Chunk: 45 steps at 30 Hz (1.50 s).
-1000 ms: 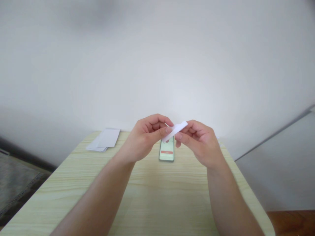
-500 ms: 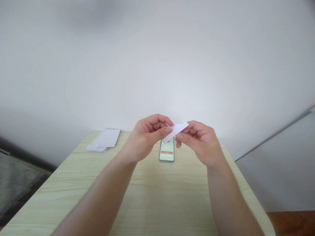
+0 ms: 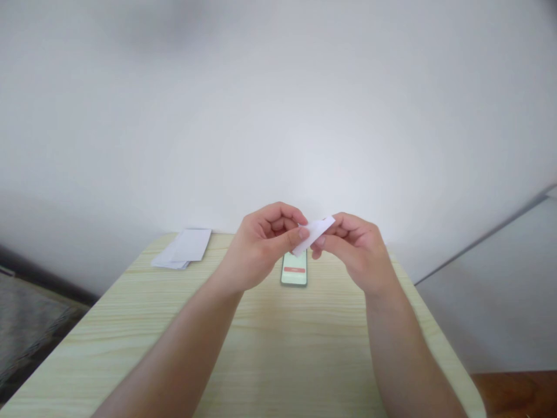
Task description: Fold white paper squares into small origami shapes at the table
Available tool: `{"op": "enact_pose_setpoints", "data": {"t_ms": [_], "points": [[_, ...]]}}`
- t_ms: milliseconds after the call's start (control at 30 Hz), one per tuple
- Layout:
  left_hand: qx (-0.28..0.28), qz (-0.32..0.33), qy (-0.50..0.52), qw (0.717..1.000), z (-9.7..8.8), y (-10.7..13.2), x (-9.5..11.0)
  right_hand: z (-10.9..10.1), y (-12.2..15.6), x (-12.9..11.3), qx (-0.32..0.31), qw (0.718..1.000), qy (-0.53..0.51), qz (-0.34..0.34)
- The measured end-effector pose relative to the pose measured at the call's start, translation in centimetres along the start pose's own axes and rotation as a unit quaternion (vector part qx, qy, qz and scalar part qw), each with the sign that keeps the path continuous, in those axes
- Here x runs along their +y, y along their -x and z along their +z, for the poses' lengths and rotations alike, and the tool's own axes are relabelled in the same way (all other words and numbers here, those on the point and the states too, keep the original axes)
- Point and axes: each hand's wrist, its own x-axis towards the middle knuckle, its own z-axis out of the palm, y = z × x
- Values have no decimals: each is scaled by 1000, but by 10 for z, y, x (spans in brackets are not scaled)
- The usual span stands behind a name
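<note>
A small folded piece of white paper (image 3: 314, 235) is held up in the air between both hands, slanting up to the right. My left hand (image 3: 267, 244) pinches its left part, thumb on the near face and fingers behind. On the other side, my right hand (image 3: 352, 247) grips the right part between thumb and fingers. Below the paper, a smartphone (image 3: 295, 277) lies on the table with its screen lit, showing a red bar on a pale green background. The hands and paper hide the phone's upper part.
Several white paper sheets (image 3: 191, 245) lie in a loose, overlapping pile at the table's back left. The pale wood-grain table (image 3: 278, 348) reaches a white wall (image 3: 278, 116) at the back. A white panel (image 3: 500, 302) stands beyond the right edge.
The folded paper has shifted slightly to the right and tilts more steeply. My left thumb has slid a little to the right along with it; both hands keep their grip.
</note>
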Motion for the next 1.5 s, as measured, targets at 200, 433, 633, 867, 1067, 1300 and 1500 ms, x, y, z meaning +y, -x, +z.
{"op": "enact_pose_setpoints", "data": {"t_ms": [200,433,633,867,1067,1300,1500], "points": [[14,12,-57,998,4,6,3,2,0,-1,19,1000,-4,-10],[14,20,-65,998,6,8,7,1,1,0,19,1000,-10,-2],[13,42,-34,998,5,7,7,-1,-1,2,3,998,-53,27],[19,79,-36,996,6,8,6,-4,-2,4,-51,986,-137,82],[0,117,-65,991,7,9,10,-1,-1,6,-71,988,-126,57],[-21,143,-73,987,9,7,15,2,-2,6,-41,997,-54,34],[-40,128,-54,989,6,9,16,1,-1,8,-84,991,-99,45]]}}
